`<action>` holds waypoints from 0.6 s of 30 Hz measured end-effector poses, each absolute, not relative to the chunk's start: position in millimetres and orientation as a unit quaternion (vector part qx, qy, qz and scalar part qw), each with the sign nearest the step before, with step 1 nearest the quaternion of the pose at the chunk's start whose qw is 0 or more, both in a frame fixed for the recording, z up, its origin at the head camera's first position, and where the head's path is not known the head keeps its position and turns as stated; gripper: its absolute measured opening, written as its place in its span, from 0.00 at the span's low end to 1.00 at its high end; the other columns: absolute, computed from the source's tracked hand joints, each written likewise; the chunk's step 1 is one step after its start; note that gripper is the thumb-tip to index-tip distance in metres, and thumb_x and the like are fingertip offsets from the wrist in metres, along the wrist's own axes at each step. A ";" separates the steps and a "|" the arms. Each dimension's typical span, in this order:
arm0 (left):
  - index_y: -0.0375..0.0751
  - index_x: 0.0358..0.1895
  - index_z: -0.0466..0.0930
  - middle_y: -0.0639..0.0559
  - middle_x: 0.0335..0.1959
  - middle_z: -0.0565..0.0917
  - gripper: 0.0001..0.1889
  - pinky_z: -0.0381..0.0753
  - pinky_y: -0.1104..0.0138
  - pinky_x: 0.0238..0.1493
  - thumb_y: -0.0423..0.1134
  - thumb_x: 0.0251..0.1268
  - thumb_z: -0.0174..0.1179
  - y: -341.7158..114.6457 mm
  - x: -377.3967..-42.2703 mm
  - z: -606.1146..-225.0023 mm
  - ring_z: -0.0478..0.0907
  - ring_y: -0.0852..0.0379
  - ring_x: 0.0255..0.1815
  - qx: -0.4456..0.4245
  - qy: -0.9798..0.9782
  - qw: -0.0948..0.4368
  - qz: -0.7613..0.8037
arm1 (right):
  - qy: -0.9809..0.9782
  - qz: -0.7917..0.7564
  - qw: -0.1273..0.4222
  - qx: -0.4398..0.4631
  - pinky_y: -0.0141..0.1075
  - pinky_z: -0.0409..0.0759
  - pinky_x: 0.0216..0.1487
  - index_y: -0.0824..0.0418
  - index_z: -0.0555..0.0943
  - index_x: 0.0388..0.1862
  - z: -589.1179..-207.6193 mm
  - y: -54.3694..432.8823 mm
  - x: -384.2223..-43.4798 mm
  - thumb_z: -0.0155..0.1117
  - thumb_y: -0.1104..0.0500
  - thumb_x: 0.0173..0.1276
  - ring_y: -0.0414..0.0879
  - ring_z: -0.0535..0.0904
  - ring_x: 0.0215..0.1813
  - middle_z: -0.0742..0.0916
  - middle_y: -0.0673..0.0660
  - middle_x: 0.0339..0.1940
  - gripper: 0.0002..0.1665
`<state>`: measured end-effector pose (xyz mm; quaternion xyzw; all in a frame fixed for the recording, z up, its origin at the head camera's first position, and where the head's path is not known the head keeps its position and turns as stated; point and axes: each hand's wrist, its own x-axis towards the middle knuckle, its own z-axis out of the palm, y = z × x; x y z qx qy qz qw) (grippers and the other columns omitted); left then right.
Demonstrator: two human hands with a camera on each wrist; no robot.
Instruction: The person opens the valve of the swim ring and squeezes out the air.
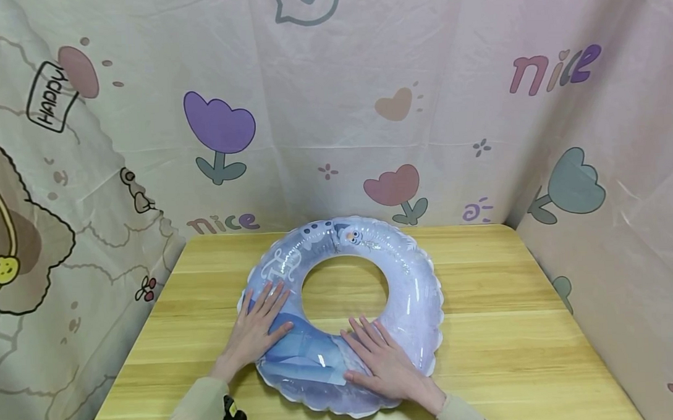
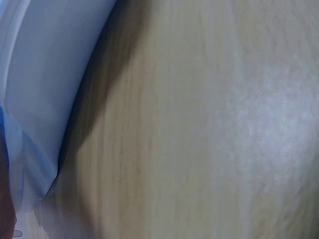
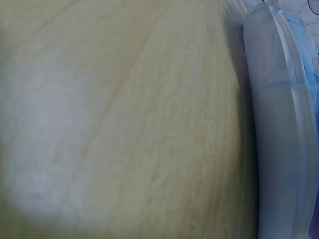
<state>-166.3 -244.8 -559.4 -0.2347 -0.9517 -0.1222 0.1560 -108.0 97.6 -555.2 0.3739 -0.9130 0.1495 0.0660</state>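
Observation:
An inflated swim ring (image 1: 411,288), pale lilac and blue with a snowman print near its far side and a scalloped seam, lies flat on the wooden table. My left hand (image 1: 257,330) rests on its left part, fingers straight and spread over the blue print. On the near right part lies my right hand (image 1: 383,363), its fingers extended toward the centre hole. In the left wrist view the ring's pale side wall (image 2: 45,74) curves along the left edge. The right wrist view has its outer side (image 3: 279,124) along the right edge.
The wooden table (image 1: 483,273) extends around the ring, with its grain showing through the hole. A small black object (image 1: 233,416) sits by the left sleeve. Printed cloth (image 1: 310,99) with flowers and hearts hangs behind the table and on both sides.

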 end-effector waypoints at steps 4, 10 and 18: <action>0.49 0.80 0.56 0.49 0.83 0.56 0.41 0.40 0.36 0.79 0.67 0.72 0.48 -244.5 -166.3 -559.7 0.49 0.42 0.84 -0.234 -0.951 0.157 -0.124 | -0.913 0.149 0.066 0.375 0.47 0.42 0.80 0.52 0.57 0.82 -556.5 97.6 -108.4 0.46 0.30 0.75 0.59 0.55 0.83 0.62 0.60 0.83 0.45; 0.49 0.80 0.56 0.49 0.83 0.56 0.41 0.40 0.36 0.79 0.67 0.72 0.46 -246.1 -165.6 -560.9 0.49 0.42 0.84 -0.232 -0.952 0.160 -0.123 | -0.911 0.149 0.066 0.378 0.48 0.43 0.80 0.52 0.57 0.82 -557.3 96.2 -108.6 0.46 0.30 0.75 0.58 0.55 0.84 0.61 0.60 0.83 0.45; 0.49 0.80 0.57 0.49 0.83 0.57 0.41 0.41 0.36 0.79 0.69 0.72 0.45 -245.6 -167.1 -556.3 0.51 0.41 0.83 -0.238 -0.950 0.163 -0.118 | -0.912 0.164 0.067 0.371 0.43 0.36 0.82 0.51 0.57 0.82 -557.5 96.8 -108.0 0.47 0.30 0.75 0.59 0.55 0.83 0.61 0.59 0.83 0.45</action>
